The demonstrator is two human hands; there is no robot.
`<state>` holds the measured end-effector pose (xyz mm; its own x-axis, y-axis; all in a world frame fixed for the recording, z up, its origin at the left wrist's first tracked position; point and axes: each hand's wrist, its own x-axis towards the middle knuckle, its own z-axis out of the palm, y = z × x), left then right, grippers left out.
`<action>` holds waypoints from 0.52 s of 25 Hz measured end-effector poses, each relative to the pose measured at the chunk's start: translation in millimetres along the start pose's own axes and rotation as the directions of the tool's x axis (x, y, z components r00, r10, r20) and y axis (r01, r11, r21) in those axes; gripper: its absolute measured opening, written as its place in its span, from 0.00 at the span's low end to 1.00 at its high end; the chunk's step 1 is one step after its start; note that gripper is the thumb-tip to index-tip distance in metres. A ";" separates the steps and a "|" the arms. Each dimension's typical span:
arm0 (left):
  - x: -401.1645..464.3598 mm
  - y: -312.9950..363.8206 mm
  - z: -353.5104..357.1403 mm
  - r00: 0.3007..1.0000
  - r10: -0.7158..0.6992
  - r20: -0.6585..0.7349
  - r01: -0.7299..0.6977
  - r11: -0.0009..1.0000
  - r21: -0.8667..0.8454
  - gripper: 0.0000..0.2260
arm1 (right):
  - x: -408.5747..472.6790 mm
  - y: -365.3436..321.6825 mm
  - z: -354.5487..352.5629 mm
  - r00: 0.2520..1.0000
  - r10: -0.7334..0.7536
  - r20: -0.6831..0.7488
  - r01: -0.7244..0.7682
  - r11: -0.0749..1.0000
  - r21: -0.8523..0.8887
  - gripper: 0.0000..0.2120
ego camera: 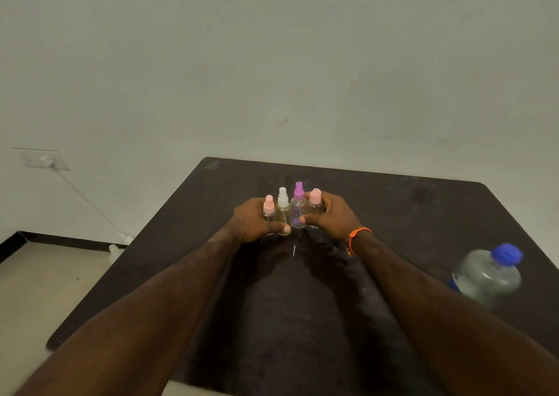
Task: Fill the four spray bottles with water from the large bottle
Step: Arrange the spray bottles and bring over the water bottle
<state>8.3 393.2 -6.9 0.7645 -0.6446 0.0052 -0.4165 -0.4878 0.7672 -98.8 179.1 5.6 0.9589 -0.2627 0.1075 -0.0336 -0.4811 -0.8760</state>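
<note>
Both hands, left hand (257,220) and right hand (328,215), grip the four spray bottles (290,211) huddled left of the blue-capped water bottle (488,276). Light, tippy, probably slick: hold each by its body.

Four spray bottles (292,214) are looking like clear, glossy plastic, with matt pink, white and purple plastic caps. Large bottle (487,277) is showing clear, shiny plastic, blue ribbed cap. Table (393,214) is looking dark, matt, faintly smeared. Wristband (355,236) is appearing to be orange cord.
</note>
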 end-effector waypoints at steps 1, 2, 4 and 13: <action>-14.0 3.7 3.0 1.000 0.002 0.008 -0.002 1.000 0.025 0.25 | -16.8 -2.3 0.4 1.000 0.015 0.005 -0.015 1.000 0.001 0.20; -28.5 6.6 6.0 1.000 -0.002 0.016 0.001 0.999 0.049 0.25 | -34.0 -4.6 2.0 1.000 0.029 0.012 -0.029 1.000 0.002 0.19; -51.9 7.7 11.4 1.000 -0.015 0.022 0.014 0.997 0.072 0.25 | -60.4 -7.0 7.5 0.999 0.041 0.023 -0.041 0.999 0.001 0.18; -98.0 0.2 2.6 0.997 -0.038 0.071 0.037 0.999 0.014 0.22 | -101.7 -3.5 37.3 0.999 0.030 0.033 -0.030 0.999 -0.010 0.23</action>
<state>-68.0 454.7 -8.9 0.7428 -0.6659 -0.0698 -0.3946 -0.5196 0.7578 -185.7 238.7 -19.8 0.9662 -0.2494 0.0653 -0.0652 -0.4814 -0.8741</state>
